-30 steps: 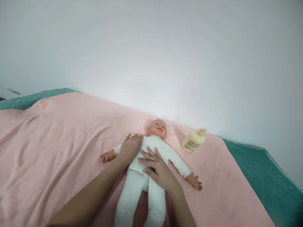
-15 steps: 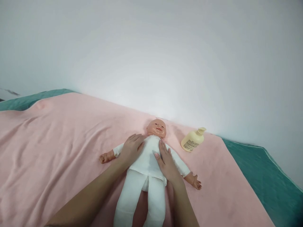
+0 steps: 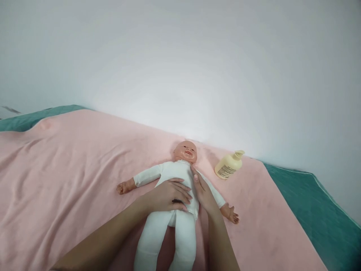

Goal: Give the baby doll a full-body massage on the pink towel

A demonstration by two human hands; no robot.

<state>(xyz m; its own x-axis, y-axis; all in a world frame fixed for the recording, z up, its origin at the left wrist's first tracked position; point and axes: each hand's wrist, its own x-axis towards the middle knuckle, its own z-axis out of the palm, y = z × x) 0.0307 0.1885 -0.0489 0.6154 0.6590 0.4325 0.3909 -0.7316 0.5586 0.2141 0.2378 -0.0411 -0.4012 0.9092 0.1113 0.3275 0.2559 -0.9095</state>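
Observation:
A baby doll (image 3: 176, 171) in white clothes lies on its back, head toward the wall, arms spread to both sides. My left hand (image 3: 167, 195) rests across the doll's belly with its fingers spread, pointing right. Along the doll's chest, on the right side near the shoulder, lies my right hand (image 3: 203, 192), its fingers stretched toward the neck. Neither hand holds anything. Part of the doll's torso is hidden under my hands.
A pale yellow pump bottle (image 3: 229, 165) stands right of the doll's head. Under everything spreads a wrinkled pink blanket (image 3: 84, 162), over a green cover (image 3: 307, 203) that shows at both sides. Behind rises a white wall (image 3: 180, 67).
My left hand has moved from the doll's shoulder and upper side down and right onto its belly. My right hand has shifted slightly outward to the side of the chest.

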